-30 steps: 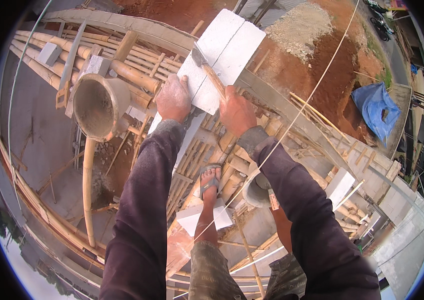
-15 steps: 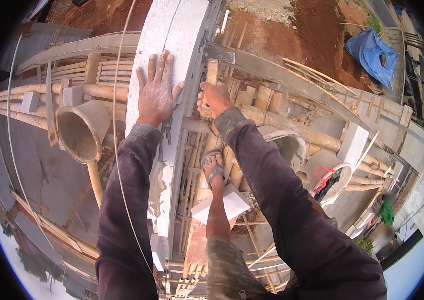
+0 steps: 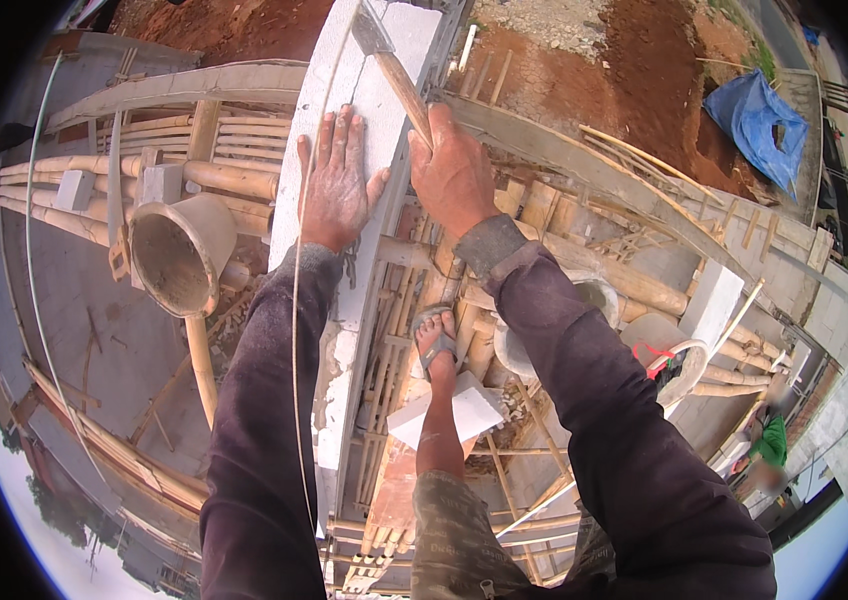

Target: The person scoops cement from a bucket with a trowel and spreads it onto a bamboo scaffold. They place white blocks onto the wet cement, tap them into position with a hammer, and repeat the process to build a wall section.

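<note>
My left hand (image 3: 334, 185) lies flat on a white lightweight block (image 3: 394, 100), fingers spread and dusted with pale powder. This block sits at the far end of a narrow wall, with grey mortar smeared along the nearer part. To its right, my right hand (image 3: 452, 170) is closed round the wooden handle of a hammer (image 3: 404, 90). The hammer's grey metal head is over the far part of the block; I cannot tell whether it touches. A thin string (image 3: 296, 350) runs past my left forearm.
Bamboo poles (image 3: 234, 180) form scaffolding on both sides. A mortar bucket (image 3: 182, 255) and a handsaw (image 3: 116, 200) are on the left. More buckets (image 3: 669, 355) stand right. A sandalled foot (image 3: 435, 335) rests on planks beside a loose white block (image 3: 474, 405). A blue tarp (image 3: 754, 125) lies far right.
My right hand has raised the hammer from beside the wall, bringing its head up over the block. My left hand stays flat on the block. The view has shifted slightly.
</note>
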Motion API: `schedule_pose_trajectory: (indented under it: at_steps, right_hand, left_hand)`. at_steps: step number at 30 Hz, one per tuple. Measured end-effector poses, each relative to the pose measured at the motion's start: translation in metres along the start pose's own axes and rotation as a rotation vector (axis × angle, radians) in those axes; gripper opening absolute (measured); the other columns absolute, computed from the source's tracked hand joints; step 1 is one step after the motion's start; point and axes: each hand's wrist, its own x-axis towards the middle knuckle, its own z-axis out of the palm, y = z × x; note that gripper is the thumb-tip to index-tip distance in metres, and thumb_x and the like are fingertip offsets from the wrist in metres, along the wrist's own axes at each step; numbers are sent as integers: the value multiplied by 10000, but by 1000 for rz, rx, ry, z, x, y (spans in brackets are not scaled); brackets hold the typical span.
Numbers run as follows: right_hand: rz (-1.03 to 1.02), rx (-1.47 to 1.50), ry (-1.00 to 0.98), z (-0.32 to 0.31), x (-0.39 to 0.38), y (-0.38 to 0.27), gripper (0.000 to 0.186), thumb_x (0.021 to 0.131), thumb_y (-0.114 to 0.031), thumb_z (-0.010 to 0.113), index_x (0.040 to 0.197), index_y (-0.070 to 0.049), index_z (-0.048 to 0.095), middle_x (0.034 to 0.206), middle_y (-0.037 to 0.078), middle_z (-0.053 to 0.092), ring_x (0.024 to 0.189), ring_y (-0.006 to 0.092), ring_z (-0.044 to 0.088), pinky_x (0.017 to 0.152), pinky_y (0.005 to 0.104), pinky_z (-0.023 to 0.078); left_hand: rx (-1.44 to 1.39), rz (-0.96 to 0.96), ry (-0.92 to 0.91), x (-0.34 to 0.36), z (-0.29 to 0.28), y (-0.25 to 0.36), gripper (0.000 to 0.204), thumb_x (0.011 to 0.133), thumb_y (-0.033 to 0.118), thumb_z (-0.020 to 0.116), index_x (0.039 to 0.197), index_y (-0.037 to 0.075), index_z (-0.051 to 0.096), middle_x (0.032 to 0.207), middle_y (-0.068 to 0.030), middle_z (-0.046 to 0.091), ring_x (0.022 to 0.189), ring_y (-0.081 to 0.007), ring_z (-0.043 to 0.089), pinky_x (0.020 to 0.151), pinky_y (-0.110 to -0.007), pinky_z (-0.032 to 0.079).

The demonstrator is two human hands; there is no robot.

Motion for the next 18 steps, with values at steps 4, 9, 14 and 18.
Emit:
schedule_pose_trajectory:
  at_steps: [4, 9, 14, 18]
  right_hand:
    - [-43, -172, -194, 9, 40, -13, 280, 955, -167, 627, 1138, 23, 532, 916, 287, 675, 872, 476, 673, 727, 542, 507]
    - [124, 17, -213, -25, -3, 12, 319, 923, -197, 677, 1117, 32, 571, 852, 264, 683, 823, 440, 693, 700, 502, 523]
    - [266, -161, 29, -148, -124, 82, 360, 851, -235, 739, 1016, 30, 561, 774, 258, 667, 763, 451, 672, 643, 469, 518]
    - [630, -251, -10, -240, -247, 154, 398, 828, -225, 755, 1057, 58, 592, 752, 251, 670, 726, 418, 692, 636, 453, 533]
  left_hand:
    - [118, -43, -72, -1, 2, 0, 801, 1005, 516, 471, 1610, 57, 215, 1690, -94, 177, 1575, -265, 89, 1265, -559, 57]
    - [107, -3, -33, -1, 11, -5, 782, 1036, 517, 395, 1611, 28, 189, 1690, -131, 178, 1573, -321, 94, 1242, -573, 68]
    - [-38, 131, -2, -5, 10, -28, 717, 1059, 469, 439, 1607, 56, 232, 1690, -124, 180, 1566, -332, 123, 1242, -577, 114]
    - [-518, -189, 150, -31, -63, -57, 532, 997, 330, 625, 1413, 15, 524, 1459, -190, 496, 1375, -330, 453, 1155, -451, 341]
